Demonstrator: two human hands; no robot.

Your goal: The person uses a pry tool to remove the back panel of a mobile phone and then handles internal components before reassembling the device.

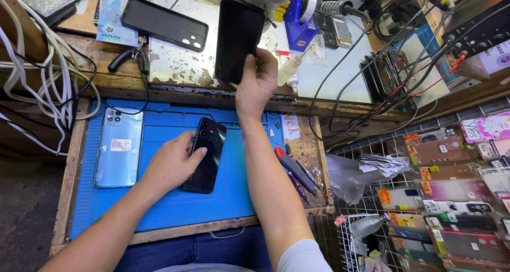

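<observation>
Your right hand (256, 86) holds up a dark glossy rectangular screen panel (239, 40), blank and black. On the pale blue phone back (119, 147) lying at the left of the blue mat sits a small white rectangular label (121, 145). To your right, a wire rack carries rows of flat clear-plastic packages of phone cases (451, 197), pink, brown, black and grey, each with a small orange tag (384, 196). At the upper right edge is a pink-and-white package (486, 127).

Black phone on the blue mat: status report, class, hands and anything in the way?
Left hand holds black phone on blue mat. Right hand grips dark panel, raised. Nothing between them.
</observation>
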